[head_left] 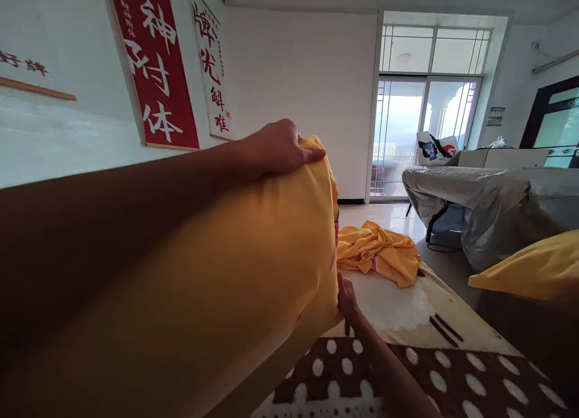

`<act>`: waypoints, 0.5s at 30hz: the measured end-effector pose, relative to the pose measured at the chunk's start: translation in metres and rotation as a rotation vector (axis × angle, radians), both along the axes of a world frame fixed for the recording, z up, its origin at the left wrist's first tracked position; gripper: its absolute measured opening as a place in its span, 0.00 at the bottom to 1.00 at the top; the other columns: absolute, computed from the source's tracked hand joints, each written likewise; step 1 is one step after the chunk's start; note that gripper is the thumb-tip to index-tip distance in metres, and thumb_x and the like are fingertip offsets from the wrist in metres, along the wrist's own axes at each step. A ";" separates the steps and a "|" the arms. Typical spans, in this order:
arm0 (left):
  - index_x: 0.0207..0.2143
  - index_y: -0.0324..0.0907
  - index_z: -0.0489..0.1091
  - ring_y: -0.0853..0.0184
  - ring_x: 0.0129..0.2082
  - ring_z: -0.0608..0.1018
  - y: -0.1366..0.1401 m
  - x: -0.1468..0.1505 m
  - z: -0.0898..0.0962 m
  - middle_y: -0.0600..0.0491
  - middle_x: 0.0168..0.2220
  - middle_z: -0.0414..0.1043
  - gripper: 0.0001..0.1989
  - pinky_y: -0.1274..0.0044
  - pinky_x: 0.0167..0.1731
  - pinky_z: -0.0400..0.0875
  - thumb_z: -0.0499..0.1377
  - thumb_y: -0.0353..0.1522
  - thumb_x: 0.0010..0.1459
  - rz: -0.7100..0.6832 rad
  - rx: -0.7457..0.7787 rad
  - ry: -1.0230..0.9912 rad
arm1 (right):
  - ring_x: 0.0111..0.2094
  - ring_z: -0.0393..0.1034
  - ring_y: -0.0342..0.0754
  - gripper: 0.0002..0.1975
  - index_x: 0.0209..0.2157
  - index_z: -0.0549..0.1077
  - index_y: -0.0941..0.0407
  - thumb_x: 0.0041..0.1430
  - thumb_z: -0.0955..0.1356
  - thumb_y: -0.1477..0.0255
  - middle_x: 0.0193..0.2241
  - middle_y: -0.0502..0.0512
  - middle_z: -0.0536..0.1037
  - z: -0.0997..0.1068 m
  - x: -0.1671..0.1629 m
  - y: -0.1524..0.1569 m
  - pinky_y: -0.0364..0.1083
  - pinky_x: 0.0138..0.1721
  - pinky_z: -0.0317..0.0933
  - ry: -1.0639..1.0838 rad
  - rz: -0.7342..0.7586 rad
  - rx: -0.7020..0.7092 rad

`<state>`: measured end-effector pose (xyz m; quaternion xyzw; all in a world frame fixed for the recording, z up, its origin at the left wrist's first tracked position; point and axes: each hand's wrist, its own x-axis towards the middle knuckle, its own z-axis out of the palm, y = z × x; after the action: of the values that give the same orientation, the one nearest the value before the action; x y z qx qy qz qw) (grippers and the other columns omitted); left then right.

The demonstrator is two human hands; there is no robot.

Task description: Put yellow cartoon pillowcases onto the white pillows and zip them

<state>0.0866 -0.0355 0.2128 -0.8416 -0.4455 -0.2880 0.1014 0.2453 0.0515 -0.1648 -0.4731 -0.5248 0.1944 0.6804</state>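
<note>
A large, thick yellow cushion [253, 255] stands tilted up close in front of me and fills the lower left. My left hand [289, 146] reaches over its top, with the fingers and thumb closed on the upper far corner. Lower down, my right hand [347, 298] grips the cushion's far edge; part of its fingers is hidden behind the fabric. A bit of a printed pattern shows along that edge. Beyond my right hand, a crumpled yellow cloth [384, 252] with a small pink patch lies on the rug [393, 303].
The rug is cream with brown and white-dotted parts. Another yellow cushion [538, 267] juts in at the right. Behind it stands a piece of furniture under clear plastic sheeting [488, 195], with boxes on top. Hanging scrolls [169, 74] are on the left wall; a glass door [425, 128] is at the back.
</note>
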 end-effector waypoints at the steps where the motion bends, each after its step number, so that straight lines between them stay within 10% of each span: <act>1: 0.40 0.30 0.66 0.59 0.37 0.74 0.001 0.001 0.001 0.41 0.39 0.69 0.30 0.69 0.38 0.67 0.52 0.50 0.53 0.007 -0.001 0.002 | 0.19 0.52 0.42 0.31 0.12 0.60 0.54 0.55 0.54 0.44 0.12 0.48 0.59 -0.001 -0.001 0.002 0.43 0.21 0.49 0.005 0.014 -0.025; 15: 0.27 0.37 0.66 0.74 0.21 0.65 0.009 0.001 -0.006 0.54 0.23 0.64 0.19 0.78 0.23 0.61 0.59 0.46 0.47 -0.030 -0.169 -0.266 | 0.21 0.55 0.44 0.25 0.11 0.62 0.51 0.49 0.64 0.49 0.12 0.48 0.59 -0.004 0.019 0.001 0.45 0.30 0.54 -0.019 -0.043 -0.055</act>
<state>0.0872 -0.0269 0.2065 -0.8081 -0.4650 -0.3600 -0.0341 0.2640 0.0524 -0.1690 -0.5046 -0.5157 0.1896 0.6659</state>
